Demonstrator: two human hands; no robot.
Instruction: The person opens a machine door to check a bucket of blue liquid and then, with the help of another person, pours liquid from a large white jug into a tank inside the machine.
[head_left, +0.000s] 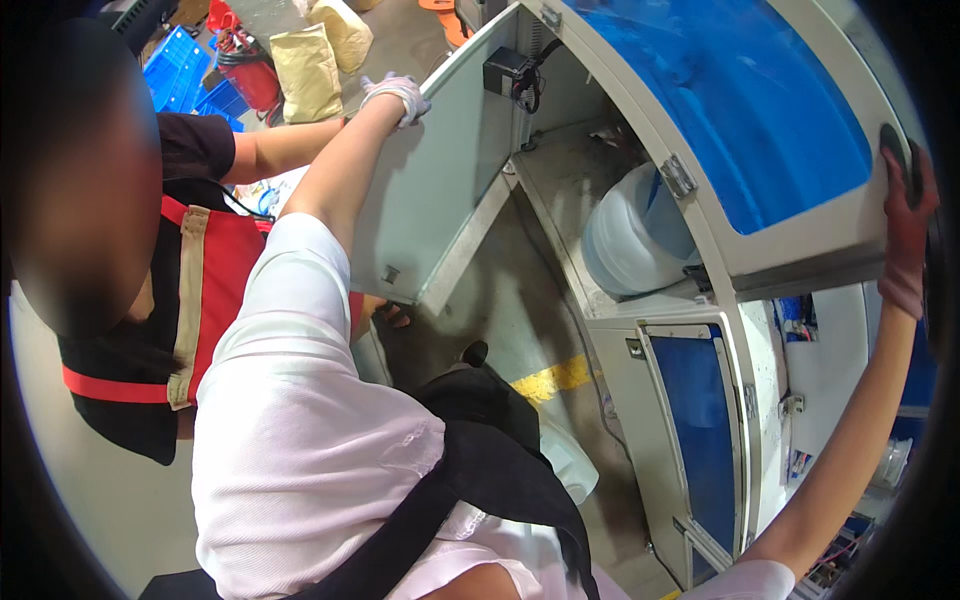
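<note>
My left hand [396,94], in a white glove, grips the top edge of an open grey cabinet door [440,190] at the upper middle. My right hand [906,238], in a reddish glove, holds the right edge of a raised pale door with a blue window [760,110], just below a black knob [892,140]. Between the two doors the machine's cabinet stands open. Inside it a white plastic container [632,240] with something blue in it sits on a grey shelf [565,190].
A person in a red and black apron [200,290] stands close on my left, one bare forearm [285,148] reaching towards the grey door. Behind are tan sacks [306,72], blue crates [180,75] and a red extinguisher [250,72]. A lower blue-windowed door [700,430] and a yellow floor line [552,378] lie below.
</note>
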